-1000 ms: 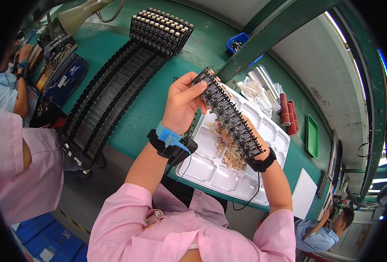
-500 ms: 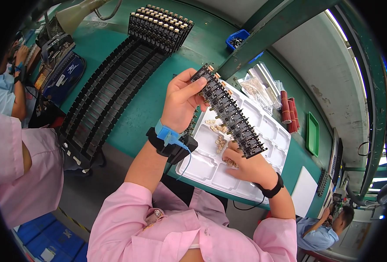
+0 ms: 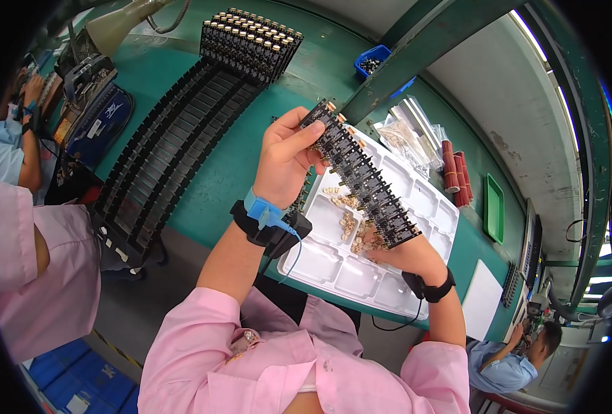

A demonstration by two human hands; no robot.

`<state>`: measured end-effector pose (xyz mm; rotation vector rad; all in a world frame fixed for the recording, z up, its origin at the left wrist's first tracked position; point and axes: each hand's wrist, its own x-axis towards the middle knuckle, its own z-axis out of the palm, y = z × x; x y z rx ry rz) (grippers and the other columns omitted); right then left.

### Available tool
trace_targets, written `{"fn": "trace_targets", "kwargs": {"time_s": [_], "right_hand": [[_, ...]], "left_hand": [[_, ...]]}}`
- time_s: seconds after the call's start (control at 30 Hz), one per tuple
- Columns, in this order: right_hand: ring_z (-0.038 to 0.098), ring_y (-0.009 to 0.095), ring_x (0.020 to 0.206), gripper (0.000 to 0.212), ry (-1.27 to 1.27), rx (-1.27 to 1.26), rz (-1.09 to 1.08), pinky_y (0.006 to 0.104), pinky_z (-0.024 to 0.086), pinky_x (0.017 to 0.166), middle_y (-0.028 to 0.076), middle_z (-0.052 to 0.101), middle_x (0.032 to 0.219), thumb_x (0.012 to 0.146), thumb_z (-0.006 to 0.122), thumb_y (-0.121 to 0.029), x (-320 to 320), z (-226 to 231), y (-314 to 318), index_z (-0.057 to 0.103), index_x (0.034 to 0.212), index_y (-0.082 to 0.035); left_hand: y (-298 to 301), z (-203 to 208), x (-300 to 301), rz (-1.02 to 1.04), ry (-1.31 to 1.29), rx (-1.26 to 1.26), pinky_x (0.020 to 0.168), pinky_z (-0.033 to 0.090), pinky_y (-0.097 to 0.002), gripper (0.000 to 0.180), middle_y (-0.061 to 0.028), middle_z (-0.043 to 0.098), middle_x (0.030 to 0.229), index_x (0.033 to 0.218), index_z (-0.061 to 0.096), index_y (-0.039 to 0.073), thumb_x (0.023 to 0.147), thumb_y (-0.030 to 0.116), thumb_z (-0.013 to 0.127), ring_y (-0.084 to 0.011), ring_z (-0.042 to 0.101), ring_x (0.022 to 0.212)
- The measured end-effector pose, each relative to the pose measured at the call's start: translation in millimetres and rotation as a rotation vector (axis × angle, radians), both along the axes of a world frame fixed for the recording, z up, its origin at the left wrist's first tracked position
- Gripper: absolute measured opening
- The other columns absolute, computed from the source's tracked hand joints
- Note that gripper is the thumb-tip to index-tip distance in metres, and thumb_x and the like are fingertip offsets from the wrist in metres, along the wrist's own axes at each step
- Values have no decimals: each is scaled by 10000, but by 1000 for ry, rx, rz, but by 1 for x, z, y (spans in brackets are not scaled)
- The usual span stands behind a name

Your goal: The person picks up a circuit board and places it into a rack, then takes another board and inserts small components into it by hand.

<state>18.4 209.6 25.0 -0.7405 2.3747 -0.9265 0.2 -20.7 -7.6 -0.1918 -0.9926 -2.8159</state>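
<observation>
My left hand (image 3: 282,155) is closed on the upper end of a long black circuit board strip (image 3: 364,176), thumb on its face. The strip slants down to the right, with small beige-topped parts along the upper part of its edge. Below it lies a white compartment tray (image 3: 313,265), where small beige parts (image 3: 347,224) are heaped in the middle compartments. My right hand (image 3: 416,259) is at the tray beside these parts, under the strip's lower end. The strip covers most of its fingers, so their grip is hidden.
A long black slotted rack (image 3: 175,138) stands at left, with upright circuit boards (image 3: 251,45) at its far end. Beyond the tray are a green post (image 3: 416,58), a blue bin (image 3: 371,62), plastic bags (image 3: 406,138), red bundles (image 3: 451,165) and a green tray (image 3: 494,210). People sit at both sides.
My right hand has shifted slightly and its fingers have gone from view behind the strip; more beige parts show beside it. My left hand holds the strip nearly still.
</observation>
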Motion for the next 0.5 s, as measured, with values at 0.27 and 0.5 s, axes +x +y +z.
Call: {"fn": "trace_targets", "kwargs": {"time_s": [0.27, 0.5], "right_hand": [[521, 291, 701, 240, 159, 13, 54, 342, 435, 630, 119, 527, 827, 616, 568, 65, -23, 7, 11, 549, 843, -11], [540, 260, 732, 233, 373, -83, 221, 332, 431, 665, 101, 542, 815, 616, 567, 43, -10, -19, -23, 558, 841, -15]], "left_hand": [[-5, -1, -2, 22, 5, 60, 433, 388, -179, 111, -65, 604, 802, 896, 527, 34, 834, 97, 459, -85, 558, 598], [-3, 3, -2, 66, -24, 109, 422, 396, -195, 112, -52, 572, 685, 763, 497, 46, 830, 136, 492, -91, 512, 509]]}}
